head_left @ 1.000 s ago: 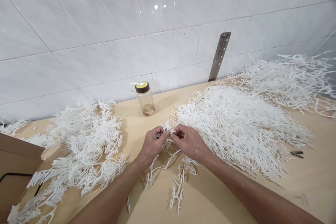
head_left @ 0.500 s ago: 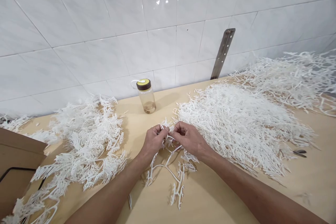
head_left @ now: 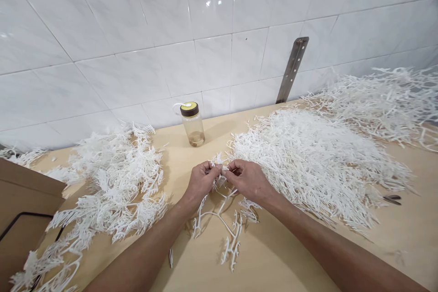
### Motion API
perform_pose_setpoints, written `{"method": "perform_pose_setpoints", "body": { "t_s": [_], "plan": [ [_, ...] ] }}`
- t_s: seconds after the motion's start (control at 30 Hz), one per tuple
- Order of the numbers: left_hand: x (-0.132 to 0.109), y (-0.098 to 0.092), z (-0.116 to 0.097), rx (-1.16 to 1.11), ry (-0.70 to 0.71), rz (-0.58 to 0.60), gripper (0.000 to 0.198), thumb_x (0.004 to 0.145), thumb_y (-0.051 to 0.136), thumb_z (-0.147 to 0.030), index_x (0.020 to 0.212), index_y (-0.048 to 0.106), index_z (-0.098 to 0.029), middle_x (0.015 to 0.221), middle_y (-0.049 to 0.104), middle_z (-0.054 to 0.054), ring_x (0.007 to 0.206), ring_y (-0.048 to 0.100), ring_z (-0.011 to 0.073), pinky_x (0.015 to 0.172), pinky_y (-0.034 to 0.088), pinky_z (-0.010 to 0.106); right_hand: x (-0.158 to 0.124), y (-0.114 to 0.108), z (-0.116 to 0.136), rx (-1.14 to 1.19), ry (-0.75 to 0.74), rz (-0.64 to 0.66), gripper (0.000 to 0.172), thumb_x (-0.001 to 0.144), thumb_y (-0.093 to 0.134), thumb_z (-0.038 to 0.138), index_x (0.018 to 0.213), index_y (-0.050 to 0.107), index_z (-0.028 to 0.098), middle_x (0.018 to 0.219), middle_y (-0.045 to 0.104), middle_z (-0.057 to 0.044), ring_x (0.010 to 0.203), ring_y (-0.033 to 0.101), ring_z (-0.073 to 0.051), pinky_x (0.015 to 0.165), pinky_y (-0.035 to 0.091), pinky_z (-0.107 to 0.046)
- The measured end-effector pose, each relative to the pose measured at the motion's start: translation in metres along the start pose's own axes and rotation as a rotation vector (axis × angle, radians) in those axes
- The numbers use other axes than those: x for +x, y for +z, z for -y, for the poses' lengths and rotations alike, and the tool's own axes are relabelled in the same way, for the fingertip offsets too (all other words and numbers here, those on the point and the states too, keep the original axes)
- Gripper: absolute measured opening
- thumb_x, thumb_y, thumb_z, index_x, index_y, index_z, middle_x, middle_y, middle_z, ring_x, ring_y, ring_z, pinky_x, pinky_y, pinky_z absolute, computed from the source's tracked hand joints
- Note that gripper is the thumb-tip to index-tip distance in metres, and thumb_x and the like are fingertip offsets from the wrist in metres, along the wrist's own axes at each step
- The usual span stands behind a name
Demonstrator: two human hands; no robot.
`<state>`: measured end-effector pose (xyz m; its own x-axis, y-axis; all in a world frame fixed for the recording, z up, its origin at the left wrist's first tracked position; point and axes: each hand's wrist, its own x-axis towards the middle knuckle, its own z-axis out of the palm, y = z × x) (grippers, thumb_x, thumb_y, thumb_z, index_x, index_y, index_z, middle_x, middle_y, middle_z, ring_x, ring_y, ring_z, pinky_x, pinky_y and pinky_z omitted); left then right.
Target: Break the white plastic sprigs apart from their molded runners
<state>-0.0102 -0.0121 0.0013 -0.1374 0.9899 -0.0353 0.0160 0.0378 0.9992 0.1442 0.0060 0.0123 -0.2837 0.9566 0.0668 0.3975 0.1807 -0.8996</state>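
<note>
My left hand [head_left: 202, 183] and my right hand [head_left: 249, 180] meet at the middle of the table, fingertips nearly touching. Both pinch a white branched plastic piece [head_left: 219, 213], whose thin forked stems hang down toward me below the hands. Small white sprigs stick out above and between my fingers; the exact spot gripped is hidden. To the right of my right hand lies a large heap of short white sprigs [head_left: 315, 159]. Left of my left hand spreads a looser pile of white branched pieces [head_left: 116, 182].
A clear bottle with a yellow and black lid [head_left: 193, 125] stands behind my hands. A metal bracket [head_left: 292, 70] leans on the tiled wall. More white branches [head_left: 383, 100] lie back right, dark snips [head_left: 392, 199] at right, a cardboard box [head_left: 27, 219] at left.
The whole view has shifted slightly, so objects sit a little further right. My hands remain together on the white piece, with the fingers barely moved.
</note>
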Motion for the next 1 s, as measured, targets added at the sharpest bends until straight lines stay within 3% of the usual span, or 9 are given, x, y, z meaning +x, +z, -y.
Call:
{"method": "perform_pose_setpoints", "body": {
  "t_s": [0.23,0.4,0.77,1.0],
  "plan": [
    [-0.004,0.003,-0.004,-0.030,-0.079,0.013,0.034,0.069,0.074,-0.047,0.066,0.063,-0.015,0.047,0.051,-0.005,0.040,0.037,0.0066,0.044,0.028,0.021,0.001,-0.002,0.003,-0.016,0.029,-0.030,0.010,0.074,0.056,0.025,0.067,0.060,0.019,0.064,0.065,0.000,0.058,0.060,-0.015,0.052,0.048,-0.025],
    [-0.003,0.002,-0.005,0.004,-0.058,0.048,0.040,0.067,0.075,-0.053,0.066,0.064,-0.014,0.047,0.051,-0.004,0.040,0.037,0.0067,0.042,0.026,0.021,0.001,-0.001,0.001,-0.089,-0.056,-0.087,0.011,0.077,0.057,0.025,0.068,0.059,0.020,0.066,0.064,0.000,0.060,0.059,-0.016,0.055,0.048,-0.027],
    [-0.002,-0.001,-0.004,-0.010,-0.112,0.040,0.037,0.069,0.073,-0.051,0.068,0.060,-0.016,0.047,0.047,-0.006,0.036,0.033,0.0058,0.036,0.024,0.020,-0.003,0.000,0.001,-0.051,-0.180,-0.009,0.012,0.082,0.054,0.021,0.073,0.061,0.019,0.069,0.065,0.000,0.064,0.058,-0.014,0.058,0.045,-0.026],
    [-0.004,0.004,-0.004,-0.044,-0.109,-0.013,0.028,0.069,0.070,-0.041,0.064,0.055,-0.018,0.048,0.046,-0.006,0.040,0.036,0.0064,0.041,0.026,0.020,-0.009,0.011,-0.003,-0.145,-0.467,-0.083,0.011,0.087,0.047,0.015,0.080,0.054,0.020,0.075,0.058,-0.002,0.065,0.052,-0.014,0.057,0.040,-0.026]
  ]
}}
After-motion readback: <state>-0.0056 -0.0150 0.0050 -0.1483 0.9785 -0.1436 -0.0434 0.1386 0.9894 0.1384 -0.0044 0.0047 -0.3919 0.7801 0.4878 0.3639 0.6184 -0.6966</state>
